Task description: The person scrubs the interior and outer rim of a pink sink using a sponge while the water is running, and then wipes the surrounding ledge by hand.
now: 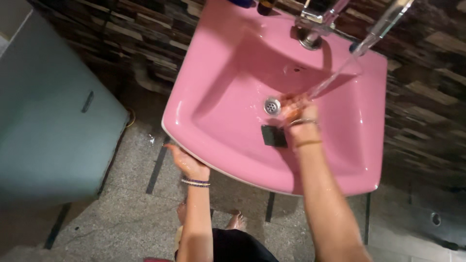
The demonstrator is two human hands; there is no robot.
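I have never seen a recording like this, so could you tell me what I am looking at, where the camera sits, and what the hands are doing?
There is no machine here: a person wears one camera on the head, looking down at their own two bare arms. Below is a pink sink mounted on a dark tiled wall. The right hand is inside the basin under a stream of water running from the tap, beside the metal drain. A small dark square thing lies in the basin by that wrist; what it is I cannot tell. The left hand is open and empty, resting at the sink's front rim. Both wrists wear bangles. Bare feet show on the speckled floor, and a pale blue-grey cabinet stands to the left.
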